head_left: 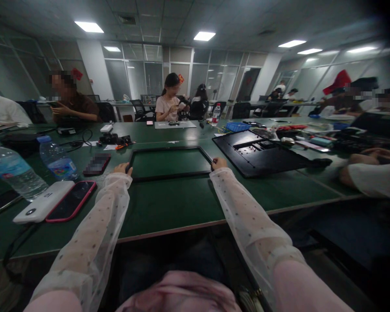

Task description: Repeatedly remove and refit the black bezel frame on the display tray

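Note:
A thin black rectangular frame [169,175] lies flat on the green table [175,203] straight ahead of me. My left hand [122,168] grips the frame's near left corner, fingers closed round the edge. My right hand [219,163] holds the near right corner the same way. Both arms are stretched out in sheer dotted sleeves. Green table surface shows through the frame's open middle.
A black back panel [263,156] lies to the right. At left sit two water bottles [56,160], a white power bank [43,201], a red-edged phone [72,200] and another phone [96,164]. Other people sit around the table; someone's arm [370,175] rests at right.

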{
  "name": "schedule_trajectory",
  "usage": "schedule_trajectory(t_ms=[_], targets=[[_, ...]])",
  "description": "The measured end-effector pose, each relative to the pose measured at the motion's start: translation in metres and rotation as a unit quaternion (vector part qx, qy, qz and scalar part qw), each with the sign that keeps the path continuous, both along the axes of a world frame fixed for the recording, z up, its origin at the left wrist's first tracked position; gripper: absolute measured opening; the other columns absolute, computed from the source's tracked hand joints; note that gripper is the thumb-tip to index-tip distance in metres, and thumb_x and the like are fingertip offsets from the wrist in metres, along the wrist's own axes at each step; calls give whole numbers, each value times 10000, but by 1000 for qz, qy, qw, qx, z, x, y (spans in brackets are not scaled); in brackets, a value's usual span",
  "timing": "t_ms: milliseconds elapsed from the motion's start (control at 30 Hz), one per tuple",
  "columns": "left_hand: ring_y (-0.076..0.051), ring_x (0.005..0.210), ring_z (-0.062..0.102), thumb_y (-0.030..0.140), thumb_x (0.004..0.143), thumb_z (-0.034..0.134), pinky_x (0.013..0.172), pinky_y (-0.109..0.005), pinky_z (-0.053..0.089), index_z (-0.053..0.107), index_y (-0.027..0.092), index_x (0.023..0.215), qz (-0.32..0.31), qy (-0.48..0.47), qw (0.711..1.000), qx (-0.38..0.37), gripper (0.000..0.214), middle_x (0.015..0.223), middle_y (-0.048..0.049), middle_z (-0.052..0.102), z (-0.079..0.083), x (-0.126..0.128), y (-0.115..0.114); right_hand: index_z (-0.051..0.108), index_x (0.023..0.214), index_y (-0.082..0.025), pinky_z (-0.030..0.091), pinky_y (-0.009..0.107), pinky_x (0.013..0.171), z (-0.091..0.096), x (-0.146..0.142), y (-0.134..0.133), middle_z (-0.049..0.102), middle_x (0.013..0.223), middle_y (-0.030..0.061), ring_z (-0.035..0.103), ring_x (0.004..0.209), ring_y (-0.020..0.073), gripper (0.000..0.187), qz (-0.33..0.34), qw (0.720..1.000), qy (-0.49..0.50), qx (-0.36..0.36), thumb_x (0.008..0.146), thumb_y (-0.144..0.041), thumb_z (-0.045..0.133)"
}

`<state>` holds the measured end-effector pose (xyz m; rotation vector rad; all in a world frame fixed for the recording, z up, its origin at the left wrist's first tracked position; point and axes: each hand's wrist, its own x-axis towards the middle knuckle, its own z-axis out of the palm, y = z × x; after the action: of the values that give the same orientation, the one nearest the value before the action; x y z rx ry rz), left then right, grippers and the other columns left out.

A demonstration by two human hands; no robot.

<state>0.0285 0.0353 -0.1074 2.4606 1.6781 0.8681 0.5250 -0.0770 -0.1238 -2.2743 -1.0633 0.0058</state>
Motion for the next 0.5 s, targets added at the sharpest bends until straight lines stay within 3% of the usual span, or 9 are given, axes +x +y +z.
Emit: schedule_trajectory(t_ms=[100,200,300,500], targets=[[-296,1402,483,533,965,584,1216,-396,327,685,190,1367,-59,-8,997,-39,538,1487,-105,591,-19,10,15,760,1100,-186,515,370,1000,1,5,-1,749,1027,92,686,1040,252,360,8,999,25,24,772,-97,642],[-321,1457,438,655,824,712,1245,-461,294,728,282,1319,-100,30,990,-93,620,1517,-72,572,-26,20,25,751,1057,-201,514,365,999,2,8,-4,738,1007,74,681,1063,247,321,-4,998,49,46,774,-92,647],[-328,1437,463,673,768,749,1227,-473,317,770,303,1231,-125,57,983,-122,594,1471,-63,614,-29,22,28,737,1037,-186,490,378,1020,3,9,-7,718,1001,81,663,1077,250,295,-8,995,74,60,785,-61,648],[-282,1246,612,584,776,774,1123,-399,433,796,272,1007,-95,21,990,-101,388,1267,-59,721,-31,19,26,730,993,-127,459,377,1003,8,7,-8,688,943,89,631,1033,239,212,-8,993,86,85,822,-31,648]])
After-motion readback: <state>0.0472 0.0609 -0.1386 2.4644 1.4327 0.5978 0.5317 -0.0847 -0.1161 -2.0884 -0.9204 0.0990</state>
